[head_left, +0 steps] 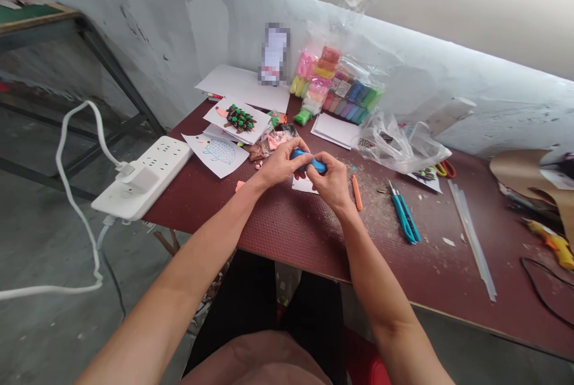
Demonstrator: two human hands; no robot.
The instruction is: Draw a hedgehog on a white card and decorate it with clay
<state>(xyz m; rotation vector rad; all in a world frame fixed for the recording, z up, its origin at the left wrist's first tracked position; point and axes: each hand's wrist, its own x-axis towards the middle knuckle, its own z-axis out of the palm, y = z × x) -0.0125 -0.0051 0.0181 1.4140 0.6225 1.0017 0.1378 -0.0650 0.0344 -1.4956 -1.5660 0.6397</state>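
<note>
Both hands meet over the table around a blue lump point(318, 165) that looks like modelling clay. My left hand point(286, 164) has its fingers wrapped round the left part of it. The thumb and fingers of my right hand point(329, 177) pinch its right end. Just under the hands lies a small white card point(305, 184), partly covered by them. Opened packets with pink clay point(278, 138) lie beyond my left hand. An orange stick-like tool point(356, 192) rests right of my right hand.
A white power strip point(143, 179) sits at the table's left edge, near drawn hedgehog cards point(218, 155). Clay packs point(336, 83) and a plastic bag point(394, 143) stand behind. Teal snips point(405, 214), clear sticks point(473, 241) and a yellow glue gun point(553, 244) lie right.
</note>
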